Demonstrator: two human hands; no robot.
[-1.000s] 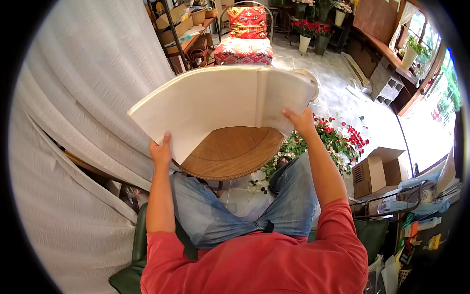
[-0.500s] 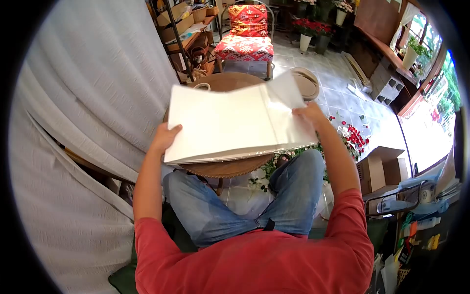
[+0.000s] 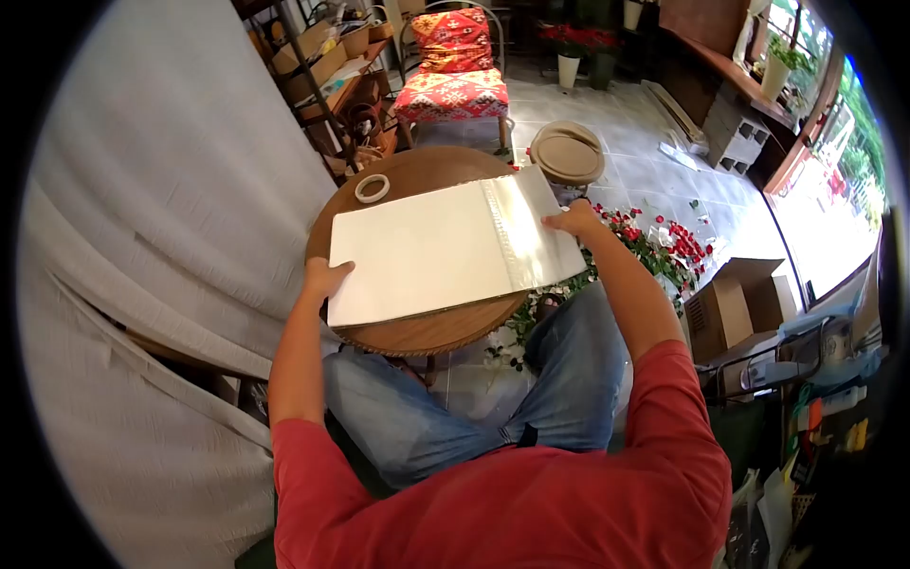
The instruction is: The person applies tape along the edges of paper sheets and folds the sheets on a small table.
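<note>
A flat pack of white sheets in a clear plastic sleeve [image 3: 417, 251] lies over the round wooden table [image 3: 436, 166], its glossy see-through end reaching past the right edge. My left hand [image 3: 328, 278] grips the pack's left edge, thumb on top and fingers hidden beneath. At the opposite end, my right hand [image 3: 574, 220] pinches the clear plastic part with its thumb uppermost. Behind the pack, a pale roll of tape [image 3: 359, 193] rests on the tabletop, apart from both hands.
Red and white flowers [image 3: 678, 248] with leaves lie on the floor at right, near an open cardboard box [image 3: 725, 308]. A round beige stool [image 3: 569, 154] stands beyond the table. Further back is a chair with a red patterned cover [image 3: 453, 90]. A pale curtain [image 3: 161, 209] hangs at left.
Both hands have lowered the pack onto the table, and it now lies flatter. The raised clear end has come down. The tape roll, partly hidden before, shows fully.
</note>
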